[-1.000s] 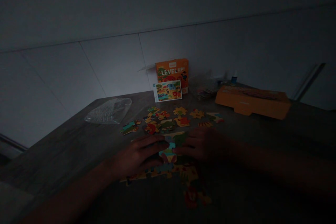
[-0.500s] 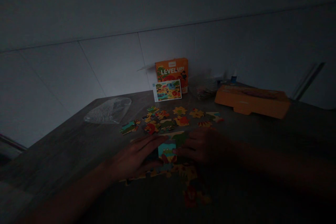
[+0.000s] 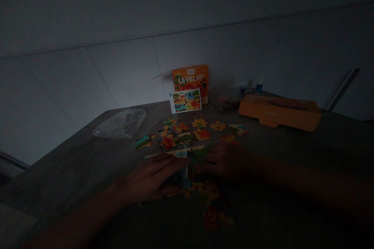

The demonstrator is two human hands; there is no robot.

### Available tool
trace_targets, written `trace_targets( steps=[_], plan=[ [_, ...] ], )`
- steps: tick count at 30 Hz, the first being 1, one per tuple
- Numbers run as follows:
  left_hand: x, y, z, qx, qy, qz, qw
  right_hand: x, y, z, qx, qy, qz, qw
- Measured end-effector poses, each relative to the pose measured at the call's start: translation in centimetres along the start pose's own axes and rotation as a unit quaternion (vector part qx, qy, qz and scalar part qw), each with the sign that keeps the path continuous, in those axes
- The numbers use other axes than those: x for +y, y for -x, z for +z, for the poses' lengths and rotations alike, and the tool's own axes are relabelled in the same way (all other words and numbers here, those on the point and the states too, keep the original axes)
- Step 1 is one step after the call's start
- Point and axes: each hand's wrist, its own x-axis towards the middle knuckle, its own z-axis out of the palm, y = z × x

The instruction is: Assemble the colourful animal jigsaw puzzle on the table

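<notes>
Lying flat, colourful part-built puzzle (image 3: 204,192), dim

- Our left hand (image 3: 152,179) and right hand (image 3: 226,160) cover much of the joined puzzle (image 3: 201,190) near the table's (image 3: 73,171) front edge; we cannot tell whether either grips a piece.
- Both forearms run off the bottom and right edges.
- The dimness blurs the loose pieces (image 3: 187,132); their pictures are unreadable.
- The clutter (image 3: 228,95) behind the orange tray (image 3: 279,112) at the back edge is too dark to name.
</notes>
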Motion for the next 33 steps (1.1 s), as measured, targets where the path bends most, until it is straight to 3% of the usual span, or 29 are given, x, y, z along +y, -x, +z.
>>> trace_targets(
  steps=[6, 14, 20, 26, 33],
  plan=[
    [0.1, -0.6, 0.3, -0.001, -0.008, 0.059, 0.998, 0.0, -0.1, 0.3, 0.007, -0.001, -0.015, 1.000],
    [0.0, -0.5, -0.1, 0.033, -0.027, -0.017, 0.999, -0.2, -0.3, -0.4, 0.025, 0.016, -0.036, 0.999],
    [0.0, -0.8, 0.5, 0.003, 0.004, 0.042, 0.999, -0.7, -0.5, -0.9, 0.043, 0.005, -0.055, 0.998],
    [-0.6, -0.8, 0.3, 0.048, 0.067, 0.066, 0.994, -0.8, -0.5, -0.9, 0.051, 0.016, -0.029, 0.998],
    [-1.0, -0.4, 0.7, 0.055, 0.090, 0.046, 0.993, -0.5, -0.3, -0.5, 0.059, 0.026, 0.012, 0.998]
  ],
)
